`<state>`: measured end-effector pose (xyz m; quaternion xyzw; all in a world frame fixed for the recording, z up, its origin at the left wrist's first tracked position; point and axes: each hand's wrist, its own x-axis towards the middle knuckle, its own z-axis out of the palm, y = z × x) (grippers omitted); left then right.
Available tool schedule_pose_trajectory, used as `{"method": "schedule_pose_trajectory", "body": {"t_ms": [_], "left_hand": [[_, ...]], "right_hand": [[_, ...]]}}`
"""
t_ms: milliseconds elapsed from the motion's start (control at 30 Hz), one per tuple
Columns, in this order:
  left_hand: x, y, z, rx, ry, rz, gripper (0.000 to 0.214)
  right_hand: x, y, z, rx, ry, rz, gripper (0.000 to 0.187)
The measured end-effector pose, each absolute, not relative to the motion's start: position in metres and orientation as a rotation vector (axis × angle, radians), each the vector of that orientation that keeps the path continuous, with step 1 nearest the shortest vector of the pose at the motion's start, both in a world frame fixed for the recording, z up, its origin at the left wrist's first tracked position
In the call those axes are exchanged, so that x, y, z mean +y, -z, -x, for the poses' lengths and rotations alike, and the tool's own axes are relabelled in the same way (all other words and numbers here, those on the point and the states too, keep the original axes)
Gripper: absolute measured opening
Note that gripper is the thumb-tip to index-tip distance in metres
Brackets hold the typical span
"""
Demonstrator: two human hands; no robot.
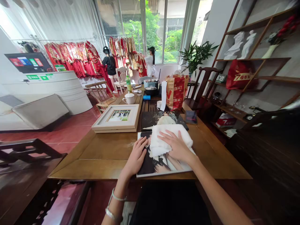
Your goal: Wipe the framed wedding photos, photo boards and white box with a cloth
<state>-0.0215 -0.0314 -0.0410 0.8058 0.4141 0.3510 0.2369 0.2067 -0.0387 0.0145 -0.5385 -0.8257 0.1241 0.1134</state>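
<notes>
A white folded cloth (172, 140) lies on a photo panel (161, 167) near the front edge of the wooden table (105, 162). My right hand (177, 145) rests flat on the cloth with its fingers spread. On the panel's left side lies my left hand (137, 154), palm down and fingers stretched out. The cloth covers part of the printed picture. Just behind, a dark photo panel (150, 118) lies flat, partly hidden by the cloth. To the left sits a pale framed photo (117, 118).
Beyond the frame stand a lidded white cup (128, 98) and a green bottle (128, 83). A red paper bag (175, 92) is at the table's back right, with a small dark framed item (191, 117) in front. Two people stand by clothes racks (77, 59) in the background.
</notes>
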Motion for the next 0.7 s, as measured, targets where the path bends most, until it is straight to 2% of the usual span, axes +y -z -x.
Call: {"method": "schedule_pose_trajectory", "body": {"t_ms": [167, 300, 433, 600, 700], "left_hand": [[-0.033, 0.040, 0.021, 1.123, -0.975, -2.193, 0.042], [-0.033, 0.040, 0.022, 1.084, -0.964, -2.201, 0.042], [-0.032, 0.041, 0.023, 1.068, -0.968, -2.198, 0.042], [-0.033, 0.039, 0.023, 1.062, -0.961, -2.190, 0.042], [-0.033, 0.039, 0.022, 1.063, -0.960, -2.190, 0.042]], "right_hand": [[-0.113, -0.006, -0.207, -2.466, -0.308, 1.562, 0.101], [-0.152, -0.008, -0.214, -2.530, -0.377, 1.533, 0.104], [-0.126, -0.012, -0.226, -2.511, -0.418, 1.550, 0.101], [-0.053, -0.014, -0.241, -2.344, -0.407, 1.699, 0.080], [-0.038, -0.013, -0.242, -2.294, -0.383, 1.741, 0.079]]}}
